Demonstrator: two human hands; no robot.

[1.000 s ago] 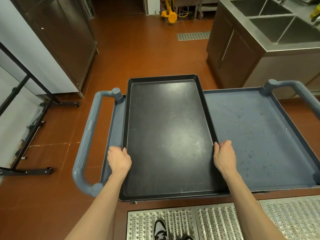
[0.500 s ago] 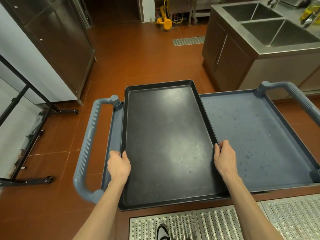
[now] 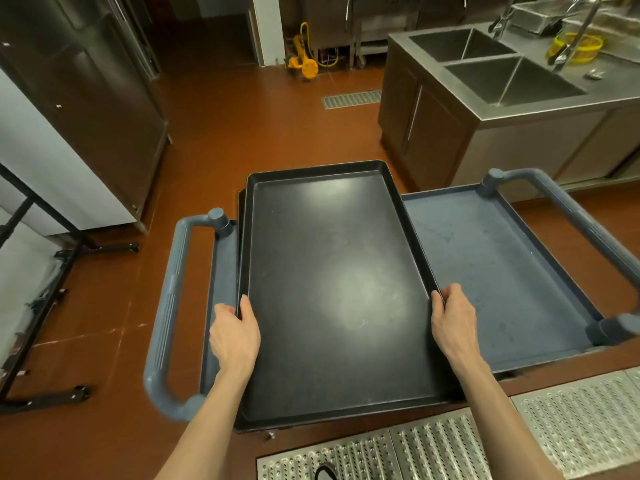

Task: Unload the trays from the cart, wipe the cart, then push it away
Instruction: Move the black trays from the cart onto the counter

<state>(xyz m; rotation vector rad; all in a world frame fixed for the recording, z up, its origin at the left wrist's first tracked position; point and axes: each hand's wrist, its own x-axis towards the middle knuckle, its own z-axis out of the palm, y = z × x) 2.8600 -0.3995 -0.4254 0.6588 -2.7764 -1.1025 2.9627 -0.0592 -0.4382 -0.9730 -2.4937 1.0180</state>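
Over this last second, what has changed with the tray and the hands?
The top black tray has come up off the stack: a second tray's edge now shows beneath its far left corner, hidden before. The left hand and right hand keep the same grip on its long sides. The cart has not moved, its right half still bare.

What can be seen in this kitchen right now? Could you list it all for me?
top tray: one, black, held above the cart's left half
lower tray: at least one, black, edge showing beneath the top tray
cart: one, blue-grey, in front of the person, handle at each end
double sink: one, steel, far right
basket: one, yellow, beside the sink
floor drain grates: several, steel, near edge
yellow item: one, far floor
left hand: grip on the top tray's left rim
right hand: grip on its right rim
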